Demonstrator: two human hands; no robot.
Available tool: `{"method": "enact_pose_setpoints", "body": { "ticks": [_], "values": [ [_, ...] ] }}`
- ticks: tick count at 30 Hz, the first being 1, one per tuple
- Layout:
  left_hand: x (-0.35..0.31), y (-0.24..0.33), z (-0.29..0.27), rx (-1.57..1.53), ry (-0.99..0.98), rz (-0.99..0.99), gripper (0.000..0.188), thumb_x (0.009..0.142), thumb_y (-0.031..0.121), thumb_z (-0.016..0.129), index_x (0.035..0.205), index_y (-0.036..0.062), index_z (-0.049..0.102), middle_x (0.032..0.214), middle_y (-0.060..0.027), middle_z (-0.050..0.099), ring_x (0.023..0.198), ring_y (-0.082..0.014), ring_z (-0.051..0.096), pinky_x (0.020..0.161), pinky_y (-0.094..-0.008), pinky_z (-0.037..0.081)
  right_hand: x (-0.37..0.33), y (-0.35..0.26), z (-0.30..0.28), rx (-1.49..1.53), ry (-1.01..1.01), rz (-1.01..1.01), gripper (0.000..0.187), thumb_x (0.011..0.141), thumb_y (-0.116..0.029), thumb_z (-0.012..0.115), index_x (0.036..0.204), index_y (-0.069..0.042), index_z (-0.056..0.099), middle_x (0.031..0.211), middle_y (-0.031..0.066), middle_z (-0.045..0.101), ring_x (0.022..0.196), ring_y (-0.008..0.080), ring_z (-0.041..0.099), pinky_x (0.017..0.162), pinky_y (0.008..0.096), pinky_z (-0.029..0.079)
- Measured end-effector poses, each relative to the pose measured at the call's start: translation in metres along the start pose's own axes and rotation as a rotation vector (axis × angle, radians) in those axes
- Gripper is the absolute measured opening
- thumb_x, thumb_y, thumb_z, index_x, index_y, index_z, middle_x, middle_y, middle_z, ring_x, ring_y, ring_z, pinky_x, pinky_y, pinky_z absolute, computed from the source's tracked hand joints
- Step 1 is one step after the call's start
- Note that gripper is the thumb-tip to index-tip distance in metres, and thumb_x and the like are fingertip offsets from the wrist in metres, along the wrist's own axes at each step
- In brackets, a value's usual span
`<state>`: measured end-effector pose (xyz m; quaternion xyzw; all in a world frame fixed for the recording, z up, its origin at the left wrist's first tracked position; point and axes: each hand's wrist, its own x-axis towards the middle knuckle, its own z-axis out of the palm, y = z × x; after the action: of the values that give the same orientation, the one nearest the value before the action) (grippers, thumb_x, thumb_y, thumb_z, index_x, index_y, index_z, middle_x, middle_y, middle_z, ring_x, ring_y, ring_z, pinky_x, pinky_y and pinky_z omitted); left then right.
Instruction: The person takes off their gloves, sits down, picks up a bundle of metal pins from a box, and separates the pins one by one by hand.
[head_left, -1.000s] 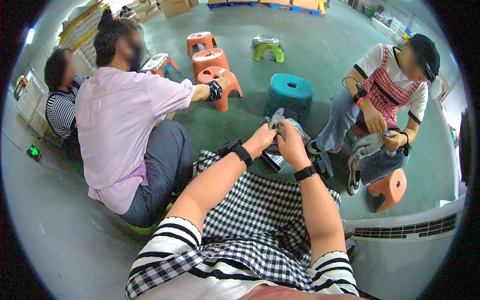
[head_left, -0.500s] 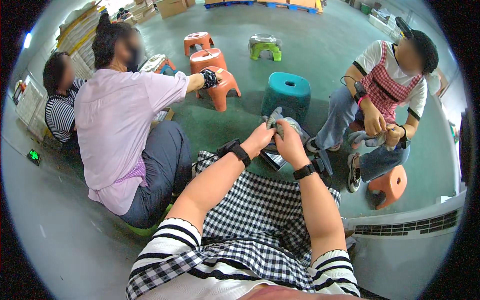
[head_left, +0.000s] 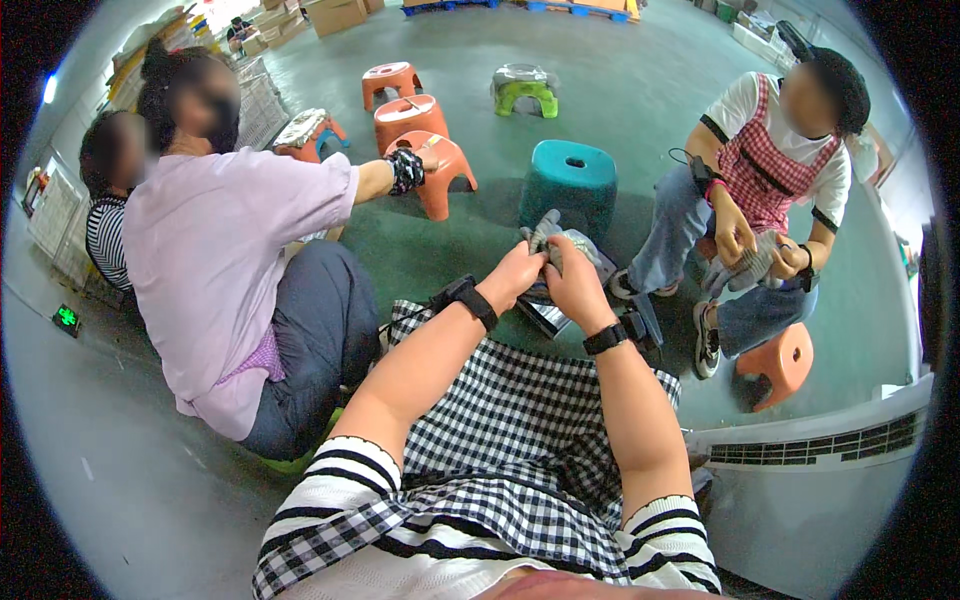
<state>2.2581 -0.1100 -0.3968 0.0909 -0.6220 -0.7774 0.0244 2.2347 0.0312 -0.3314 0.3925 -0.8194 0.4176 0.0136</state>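
Note:
Out in front of my lap, both hands are close together on a grey knit glove (head_left: pixel 545 230). My left hand (head_left: pixel 516 272) pinches one side of it, with the fingers closed and partly hidden. Beside it, my right hand (head_left: pixel 578 288) grips the other side, thumb near the left fingers. Glove fabric sticks up past my fingertips, in front of a teal stool (head_left: pixel 568 185). Below my hands is a flat dark object with a pale edge (head_left: pixel 545 318), partly covered by them. A black-and-white checked apron (head_left: pixel 490 400) spreads over my lap.
At the right a seated person (head_left: pixel 775 170) handles a grey glove (head_left: pixel 745 265). Close on my left another person (head_left: pixel 220 280) reaches toward an orange stool (head_left: pixel 440 165). A green stool (head_left: pixel 525 95) stands farther off, and an orange stool (head_left: pixel 780 365) lies right.
My hands stay together on the glove with little movement. The person on my left has leaned farther left and turned the head. At the right, the co-worker's glove is more spread out.

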Motion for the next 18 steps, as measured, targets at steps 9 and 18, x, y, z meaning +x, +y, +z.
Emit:
{"method": "enact_pose_setpoints", "body": {
  "ticks": [9, 18],
  "values": [
    [-0.009, 0.016, 0.012, 0.066, 0.083, 0.032, 0.024, 0.091, 0.01, 0.043, 0.111, 0.0018, 0.054, 0.102, -0.0042, 0.059, 0.09, -0.0123, 0.054, 0.08, -0.0288, 0.043, 0.001, 0.005, 0.0, -0.022, -0.019, 0.005, 0.041, 0.081, -0.008, 0.056, 0.12, -0.002, 0.046, 0.099, 0.028, 0.058, 0.094, 0.0437, 0.055, 0.082, 0.0468, 0.044],
    [-0.006, 0.009, 0.007, 0.057, 0.067, -0.045, 0.021, 0.092, 0.011, 0.043, 0.108, 0.004, 0.055, 0.096, -0.0017, 0.059, 0.085, -0.0106, 0.053, 0.075, -0.0263, 0.043, -0.002, 0.0, -0.002, -0.011, -0.022, 0.006, 0.041, 0.081, -0.008, 0.055, 0.121, -0.002, 0.046, 0.101, 0.028, 0.058, 0.096, 0.0433, 0.054, 0.084, 0.0465, 0.043]
  ]
}}
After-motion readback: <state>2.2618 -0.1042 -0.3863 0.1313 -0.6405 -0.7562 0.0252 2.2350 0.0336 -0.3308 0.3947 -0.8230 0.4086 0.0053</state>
